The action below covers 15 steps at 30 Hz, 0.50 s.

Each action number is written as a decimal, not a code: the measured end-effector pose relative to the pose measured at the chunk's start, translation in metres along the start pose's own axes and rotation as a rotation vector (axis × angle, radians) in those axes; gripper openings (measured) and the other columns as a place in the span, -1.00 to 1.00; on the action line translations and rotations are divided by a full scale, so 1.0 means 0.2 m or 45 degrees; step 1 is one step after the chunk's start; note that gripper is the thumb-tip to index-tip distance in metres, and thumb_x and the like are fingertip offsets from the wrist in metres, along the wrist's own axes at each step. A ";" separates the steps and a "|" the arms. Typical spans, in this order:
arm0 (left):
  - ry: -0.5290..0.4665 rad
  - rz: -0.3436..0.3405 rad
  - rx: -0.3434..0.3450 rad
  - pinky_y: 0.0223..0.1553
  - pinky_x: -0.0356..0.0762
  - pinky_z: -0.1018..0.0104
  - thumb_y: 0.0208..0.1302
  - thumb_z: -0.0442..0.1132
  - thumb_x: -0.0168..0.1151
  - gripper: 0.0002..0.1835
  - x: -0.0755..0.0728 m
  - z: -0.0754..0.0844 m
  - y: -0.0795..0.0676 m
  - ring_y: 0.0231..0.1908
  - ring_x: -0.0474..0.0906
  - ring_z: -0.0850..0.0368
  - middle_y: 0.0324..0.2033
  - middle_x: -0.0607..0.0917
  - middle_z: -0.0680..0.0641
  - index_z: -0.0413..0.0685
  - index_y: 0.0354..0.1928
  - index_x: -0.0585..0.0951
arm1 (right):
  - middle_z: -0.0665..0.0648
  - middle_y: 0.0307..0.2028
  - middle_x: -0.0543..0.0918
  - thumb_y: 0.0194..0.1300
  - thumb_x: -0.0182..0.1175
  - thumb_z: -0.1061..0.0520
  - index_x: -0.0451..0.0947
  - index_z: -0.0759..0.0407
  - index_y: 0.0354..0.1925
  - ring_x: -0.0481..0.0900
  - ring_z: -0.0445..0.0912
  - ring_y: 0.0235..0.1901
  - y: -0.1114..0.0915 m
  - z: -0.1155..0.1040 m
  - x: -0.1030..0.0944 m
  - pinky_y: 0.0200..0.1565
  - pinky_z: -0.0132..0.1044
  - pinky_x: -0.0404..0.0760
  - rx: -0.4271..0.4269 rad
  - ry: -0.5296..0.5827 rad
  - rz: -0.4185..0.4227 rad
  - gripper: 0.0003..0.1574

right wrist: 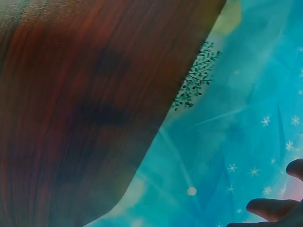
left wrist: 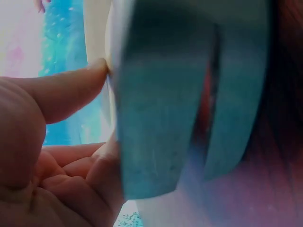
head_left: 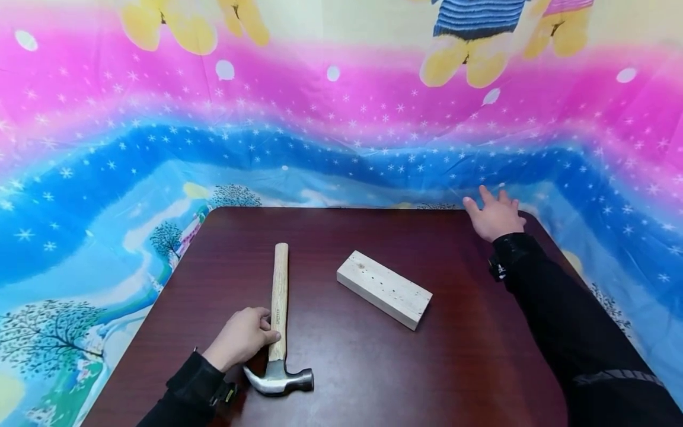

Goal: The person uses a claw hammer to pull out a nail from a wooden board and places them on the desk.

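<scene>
A claw hammer [head_left: 280,296] lies on the table with its wooden handle pointing away and its metal head nearest me. My left hand [head_left: 242,337] pinches the lower handle just above the head, thumb on one side and curled fingers on the other. The left wrist view shows the split claw [left wrist: 161,127] close up, with the thumb [left wrist: 71,92] against the handle. Over the table's far right corner, my right hand [head_left: 497,218] is held out with spread fingers and nothing in it. Only a few dark fingertips [right wrist: 272,208] show in the right wrist view.
A pale wooden block [head_left: 384,289] with several small dark spots on its top lies at an angle right of the hammer. The dark red-brown table [head_left: 453,367] has rounded far corners. A colourful patterned cloth [head_left: 341,127] hangs behind it and along its sides.
</scene>
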<state>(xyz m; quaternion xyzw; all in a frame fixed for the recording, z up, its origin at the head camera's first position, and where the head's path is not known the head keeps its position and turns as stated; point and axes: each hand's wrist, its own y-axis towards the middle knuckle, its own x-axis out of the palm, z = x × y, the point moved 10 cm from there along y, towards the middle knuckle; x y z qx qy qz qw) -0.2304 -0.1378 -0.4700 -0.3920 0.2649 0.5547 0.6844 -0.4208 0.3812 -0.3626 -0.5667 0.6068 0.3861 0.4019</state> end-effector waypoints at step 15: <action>0.443 0.137 0.146 0.08 0.66 -0.17 0.51 -0.04 0.27 -0.47 -0.17 0.08 0.02 -0.09 0.75 -0.18 -0.22 0.79 -0.26 -0.36 0.25 0.63 | 0.64 0.60 -0.33 0.52 -0.54 -0.63 -0.32 0.06 0.72 -0.45 0.68 0.53 -0.04 -0.03 0.07 0.33 0.76 -0.18 0.010 -0.044 -0.036 0.18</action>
